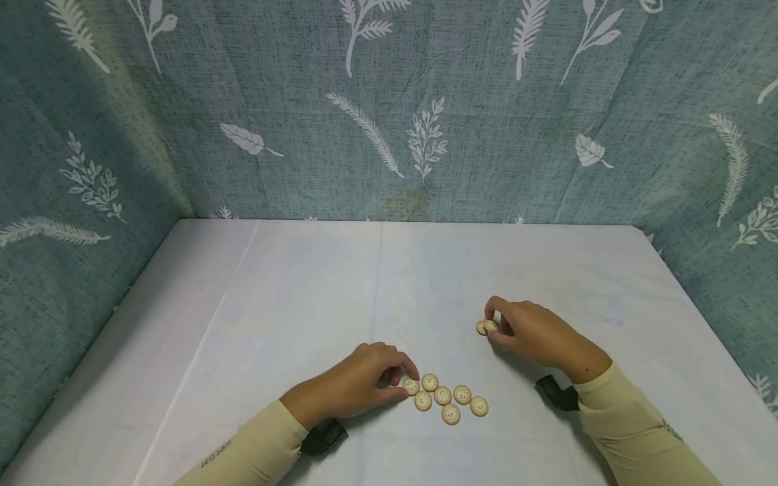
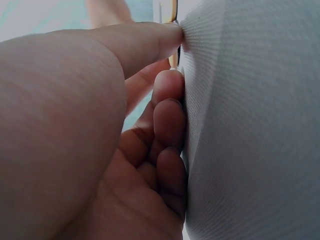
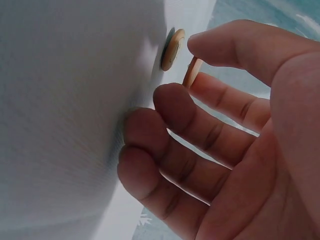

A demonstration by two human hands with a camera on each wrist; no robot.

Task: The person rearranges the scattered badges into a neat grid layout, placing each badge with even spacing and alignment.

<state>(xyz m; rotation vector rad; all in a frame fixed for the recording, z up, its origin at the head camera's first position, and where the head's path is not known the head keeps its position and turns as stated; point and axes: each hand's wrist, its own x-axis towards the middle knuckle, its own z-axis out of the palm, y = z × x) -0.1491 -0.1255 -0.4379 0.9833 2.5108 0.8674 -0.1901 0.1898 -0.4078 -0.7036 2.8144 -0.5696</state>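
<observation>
My left hand (image 1: pixel 365 383) is low over the cloth, pinching a round wooden button (image 1: pixel 411 386) between thumb and forefinger at the left end of a loose group. In the left wrist view the thumb (image 2: pixel 150 47) touches the cloth and mostly hides that button; the other fingers are curled. Farther back and to the right, my right hand (image 1: pixel 537 337) holds a second button (image 3: pixel 192 72) on edge by thumb and forefinger, just off the cloth. Right beside it, another button (image 3: pixel 173 50) lies flat on the table.
Several more pale wooden buttons (image 1: pixel 451 414) lie flat between the hands, close together. A white cloth covers the table (image 1: pixel 292 290). Green leaf-patterned curtains (image 1: pixel 292 175) stand along its back and sides. Each wrist carries a black device (image 1: pixel 324 437).
</observation>
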